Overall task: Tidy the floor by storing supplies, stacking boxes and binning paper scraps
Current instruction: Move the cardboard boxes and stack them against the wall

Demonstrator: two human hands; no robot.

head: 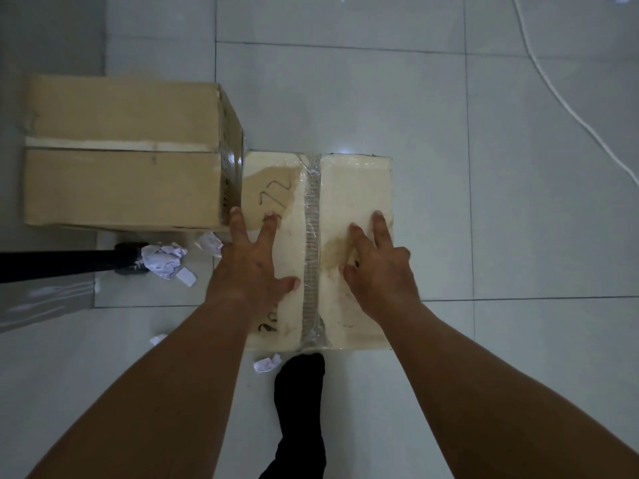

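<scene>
A pale taped cardboard box (356,188) lies on the tiled floor in front of me, with handwriting on its left flap. My left hand (254,267) lies flat on the left flap, fingers spread. My right hand (378,267) rests on the right flap with fingers extended. A taller brown cardboard box (121,150) stands against the pale box's left side. Crumpled white paper scraps lie at the tall box's near edge (162,259), (210,243), and nearer me (267,363), (158,339).
A black pole (65,262) reaches in from the left edge to the paper scraps. My black-clad leg and foot (301,402) stand just before the pale box. A white cable (570,112) curves over the tiles at the upper right.
</scene>
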